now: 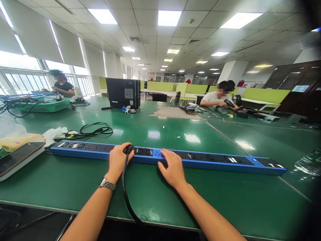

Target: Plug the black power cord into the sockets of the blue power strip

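A long blue power strip [233, 168] with a black socket face lies across the green table in front of me. My left hand [117, 159], with a metal watch on its wrist, is closed around a black plug [129, 148] at the strip's sockets, left of the middle. How deep the plug sits is hidden. From it a thick black cable [124, 187] runs down over the table's front edge. Just right of the middle, my right hand [173, 167] grips the strip, fingers over its top and thumb at the front side.
Left of the strip lie a phone [22, 155], crumpled tissue [55, 134] and a coiled black cable [97, 130]. Farther back are a green basket [46, 105] and a computer case [122, 93]. A clear plastic bottle [309, 163] is at right. Two people sit at the table's far side.
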### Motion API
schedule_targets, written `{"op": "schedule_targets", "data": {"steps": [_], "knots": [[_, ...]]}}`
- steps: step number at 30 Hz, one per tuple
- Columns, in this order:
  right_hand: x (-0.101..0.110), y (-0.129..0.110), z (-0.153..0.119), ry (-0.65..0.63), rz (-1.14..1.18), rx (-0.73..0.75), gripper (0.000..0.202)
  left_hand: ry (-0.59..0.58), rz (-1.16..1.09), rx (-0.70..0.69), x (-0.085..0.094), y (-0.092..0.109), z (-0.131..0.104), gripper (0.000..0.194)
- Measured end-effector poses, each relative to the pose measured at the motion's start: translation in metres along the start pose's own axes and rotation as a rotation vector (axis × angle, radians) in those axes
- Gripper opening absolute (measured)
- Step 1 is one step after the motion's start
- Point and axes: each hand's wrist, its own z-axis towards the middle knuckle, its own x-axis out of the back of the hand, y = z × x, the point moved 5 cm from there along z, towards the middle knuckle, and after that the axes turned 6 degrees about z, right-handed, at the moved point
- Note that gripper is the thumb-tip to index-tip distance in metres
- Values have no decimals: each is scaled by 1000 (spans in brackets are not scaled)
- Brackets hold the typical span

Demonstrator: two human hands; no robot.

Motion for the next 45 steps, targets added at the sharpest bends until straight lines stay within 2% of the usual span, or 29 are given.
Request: {"op": "schedule_targets", "data": {"steps": [4, 10, 13, 16, 18, 22, 26, 31, 36, 42, 45], "knots": [[0, 0, 0, 2, 5, 9, 41, -29, 27, -25, 3, 1, 1, 30], [1, -2, -1, 24, 14, 13, 41, -1, -55, -68, 1, -5, 2, 28], [1, -1, 0, 25, 14, 5, 41, 1, -140, -35, 0, -11, 2, 28], [1, -1, 1, 22, 18, -9, 41, 51, -266, 34, 4, -10, 2, 33], [1, -1, 1, 23, 26, -17, 41, 71, -313, 18, 4, 3, 1, 35], [2, 0, 1, 49, 46, -20, 40, -39, -322, -100, -14, 49, 0, 29], [3, 2, 1, 73, 69, -9, 41, -163, -297, -82, -35, 79, 0, 27], [4, 2, 2, 84, 90, -22, 40, -200, -232, -53, -39, 89, 2, 25], [4, 1, 4, 77, 119, -23, 37, -180, -164, -71, -38, 98, 2, 21], [13, 1, 2, 193, 211, 11, 33, -167, -39, -141, -41, 108, -2, 23], [13, -1, 4, 207, 236, 66, 35, -178, -52, -138, -42, 108, -4, 22]]}}
